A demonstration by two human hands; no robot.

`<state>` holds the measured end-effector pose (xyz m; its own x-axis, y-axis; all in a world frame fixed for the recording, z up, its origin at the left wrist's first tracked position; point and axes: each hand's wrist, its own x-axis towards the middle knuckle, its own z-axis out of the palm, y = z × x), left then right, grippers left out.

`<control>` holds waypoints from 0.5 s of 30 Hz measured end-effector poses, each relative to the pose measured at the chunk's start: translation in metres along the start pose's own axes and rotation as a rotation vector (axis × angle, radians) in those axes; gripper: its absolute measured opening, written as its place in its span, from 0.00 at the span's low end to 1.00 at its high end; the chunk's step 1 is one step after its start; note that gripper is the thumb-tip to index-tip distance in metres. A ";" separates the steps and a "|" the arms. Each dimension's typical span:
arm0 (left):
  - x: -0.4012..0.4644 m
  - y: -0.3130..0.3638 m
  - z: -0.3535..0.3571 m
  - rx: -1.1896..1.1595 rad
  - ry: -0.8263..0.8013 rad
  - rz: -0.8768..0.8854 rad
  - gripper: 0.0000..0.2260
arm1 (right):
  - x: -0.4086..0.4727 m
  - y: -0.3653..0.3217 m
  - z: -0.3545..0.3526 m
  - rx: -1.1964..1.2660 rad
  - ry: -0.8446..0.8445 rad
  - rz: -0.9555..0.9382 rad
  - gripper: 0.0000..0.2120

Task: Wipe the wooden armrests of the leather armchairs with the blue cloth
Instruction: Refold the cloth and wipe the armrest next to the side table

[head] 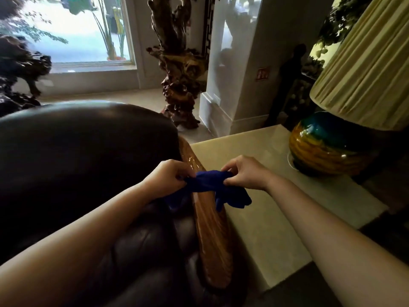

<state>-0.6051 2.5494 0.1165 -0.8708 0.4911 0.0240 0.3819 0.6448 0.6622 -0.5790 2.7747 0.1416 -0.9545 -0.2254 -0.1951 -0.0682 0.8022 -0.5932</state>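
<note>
A dark leather armchair (84, 156) fills the left half of the head view. Its glossy wooden armrest (210, 238) runs along its right side from the chair back toward me. A bunched blue cloth (210, 182) hangs just above the armrest's far part. My left hand (168, 177) pinches the cloth's left end and my right hand (245, 172) pinches its right end. A loose corner of the cloth droops to the right of the armrest. The cloth hides the stretch of wood beneath it.
A pale stone side table (261, 218) stands right of the armrest, carrying a ceramic lamp base (327, 149) with a pleated yellow shade (371, 69). A gnarled wood sculpture (181, 69) and a white pillar (239, 63) stand behind, with a window (73, 29) at the back left.
</note>
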 end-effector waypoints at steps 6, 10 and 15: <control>0.040 -0.044 0.093 -0.079 0.013 -0.164 0.15 | 0.061 0.091 0.030 -0.061 -0.151 -0.034 0.13; 0.057 -0.075 0.135 -0.108 0.071 -0.218 0.15 | 0.096 0.133 0.051 -0.099 -0.192 -0.069 0.13; 0.060 -0.120 0.201 -0.189 0.113 -0.309 0.14 | 0.124 0.186 0.101 -0.176 -0.169 -0.107 0.16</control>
<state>-0.6409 2.6195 -0.1124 -0.9687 0.2154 -0.1232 0.0406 0.6277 0.7774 -0.6812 2.8402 -0.0717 -0.8784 -0.3909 -0.2749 -0.2292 0.8493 -0.4755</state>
